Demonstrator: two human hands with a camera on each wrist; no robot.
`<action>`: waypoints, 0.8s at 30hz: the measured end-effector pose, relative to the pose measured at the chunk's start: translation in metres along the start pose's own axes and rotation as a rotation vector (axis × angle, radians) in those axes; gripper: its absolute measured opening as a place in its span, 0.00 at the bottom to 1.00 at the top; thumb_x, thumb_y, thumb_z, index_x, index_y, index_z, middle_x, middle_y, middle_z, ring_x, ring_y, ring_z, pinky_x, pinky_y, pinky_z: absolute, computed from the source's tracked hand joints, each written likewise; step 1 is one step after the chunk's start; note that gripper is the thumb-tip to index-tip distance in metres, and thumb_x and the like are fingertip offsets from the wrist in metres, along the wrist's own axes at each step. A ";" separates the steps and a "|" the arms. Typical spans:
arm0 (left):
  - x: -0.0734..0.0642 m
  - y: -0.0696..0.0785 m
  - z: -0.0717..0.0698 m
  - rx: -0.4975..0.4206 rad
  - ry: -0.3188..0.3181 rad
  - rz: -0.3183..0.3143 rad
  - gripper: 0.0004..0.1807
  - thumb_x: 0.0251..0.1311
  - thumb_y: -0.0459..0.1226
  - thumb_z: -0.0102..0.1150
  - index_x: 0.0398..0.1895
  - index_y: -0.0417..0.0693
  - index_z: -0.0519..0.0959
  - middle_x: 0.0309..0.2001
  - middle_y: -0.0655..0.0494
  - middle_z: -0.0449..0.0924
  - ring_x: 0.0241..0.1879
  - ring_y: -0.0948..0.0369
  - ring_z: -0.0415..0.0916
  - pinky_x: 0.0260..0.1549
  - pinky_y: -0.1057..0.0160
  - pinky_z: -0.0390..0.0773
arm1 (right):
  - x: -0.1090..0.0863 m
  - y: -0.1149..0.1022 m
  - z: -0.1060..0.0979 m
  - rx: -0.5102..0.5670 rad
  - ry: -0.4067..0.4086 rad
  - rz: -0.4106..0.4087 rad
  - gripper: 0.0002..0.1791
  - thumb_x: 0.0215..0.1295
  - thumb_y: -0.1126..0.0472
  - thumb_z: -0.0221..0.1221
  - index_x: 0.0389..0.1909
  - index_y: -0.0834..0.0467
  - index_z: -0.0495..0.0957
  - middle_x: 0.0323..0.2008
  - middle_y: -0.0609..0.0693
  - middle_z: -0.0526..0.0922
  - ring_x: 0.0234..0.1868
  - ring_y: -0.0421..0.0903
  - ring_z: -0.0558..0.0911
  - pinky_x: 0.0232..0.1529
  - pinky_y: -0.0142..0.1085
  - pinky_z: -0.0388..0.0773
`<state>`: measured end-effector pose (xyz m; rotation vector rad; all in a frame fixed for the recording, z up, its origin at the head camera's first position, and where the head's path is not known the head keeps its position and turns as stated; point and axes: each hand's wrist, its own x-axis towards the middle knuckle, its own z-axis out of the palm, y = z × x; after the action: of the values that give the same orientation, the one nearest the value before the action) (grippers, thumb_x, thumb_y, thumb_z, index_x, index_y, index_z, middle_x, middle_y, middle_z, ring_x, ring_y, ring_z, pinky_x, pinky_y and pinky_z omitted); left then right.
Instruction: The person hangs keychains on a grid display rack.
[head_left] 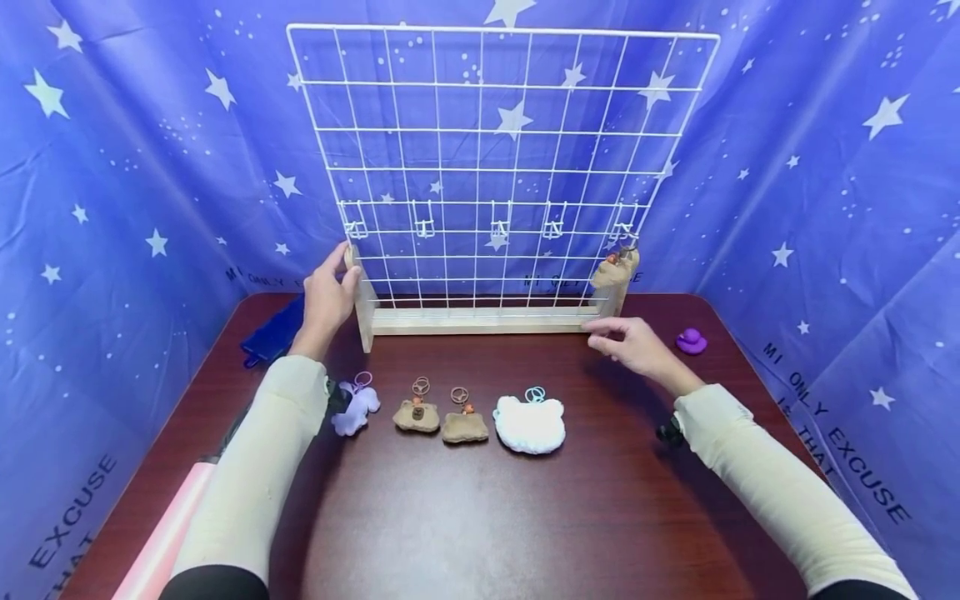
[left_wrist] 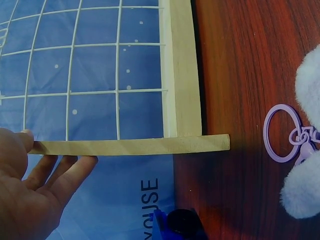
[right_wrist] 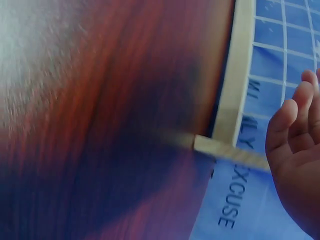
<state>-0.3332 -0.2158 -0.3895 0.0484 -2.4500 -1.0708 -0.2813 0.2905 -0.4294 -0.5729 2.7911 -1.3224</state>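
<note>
White rack [head_left: 479,170] stands upright, base [head_left: 480,322] crosswise, left hand [head_left: 328,298] gripping its post [head_left: 365,304], right hand [head_left: 637,344] loose, empty.

There's easy passing over the tabletop [head_left: 510,525] at the lower centre of the frame, and a narrower lane between the plush charms [head_left: 529,427] and the wooden crossbar [head_left: 480,322]. The white grid [head_left: 498,171] walls off the upper middle; the left sleeve [head_left: 288,404], slanting from lower left, and the right hand [head_left: 637,346], right of centre, bound that lane.
</note>
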 end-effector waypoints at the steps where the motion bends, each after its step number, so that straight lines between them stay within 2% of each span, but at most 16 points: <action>1: 0.000 0.000 0.000 0.000 0.001 -0.001 0.28 0.70 0.40 0.57 0.74 0.59 0.70 0.56 0.45 0.85 0.63 0.42 0.77 0.65 0.44 0.72 | 0.001 -0.001 0.004 -0.023 -0.023 -0.007 0.16 0.68 0.64 0.64 0.55 0.63 0.84 0.32 0.56 0.86 0.26 0.45 0.80 0.25 0.33 0.78; 5: 0.000 -0.002 0.000 0.002 0.001 0.003 0.28 0.71 0.40 0.57 0.74 0.59 0.70 0.56 0.44 0.85 0.63 0.41 0.77 0.65 0.44 0.72 | 0.005 -0.006 0.020 -0.110 -0.092 -0.061 0.16 0.67 0.63 0.66 0.54 0.61 0.85 0.36 0.52 0.89 0.32 0.39 0.82 0.34 0.30 0.78; 9: 0.000 -0.002 0.000 0.004 -0.001 0.000 0.28 0.71 0.40 0.56 0.74 0.59 0.70 0.56 0.44 0.85 0.62 0.42 0.78 0.65 0.44 0.72 | 0.007 -0.007 0.033 -0.131 -0.176 -0.122 0.16 0.67 0.64 0.65 0.54 0.62 0.84 0.36 0.50 0.90 0.39 0.37 0.83 0.41 0.31 0.78; 16: 0.000 -0.001 0.000 0.006 -0.003 -0.004 0.28 0.71 0.40 0.57 0.74 0.61 0.70 0.56 0.45 0.86 0.61 0.42 0.78 0.65 0.45 0.72 | 0.010 -0.010 0.051 -0.147 -0.324 -0.169 0.19 0.65 0.68 0.65 0.57 0.58 0.84 0.41 0.53 0.90 0.43 0.40 0.85 0.43 0.32 0.79; 24: 0.001 -0.001 0.000 0.007 0.000 0.000 0.28 0.71 0.40 0.57 0.74 0.60 0.70 0.55 0.45 0.86 0.61 0.43 0.79 0.65 0.45 0.73 | 0.014 -0.011 0.064 -0.221 -0.405 -0.241 0.20 0.62 0.70 0.66 0.55 0.55 0.85 0.38 0.46 0.89 0.41 0.39 0.83 0.44 0.33 0.79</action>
<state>-0.3338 -0.2166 -0.3897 0.0505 -2.4542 -1.0626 -0.2812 0.2322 -0.4605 -1.0784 2.5975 -0.8039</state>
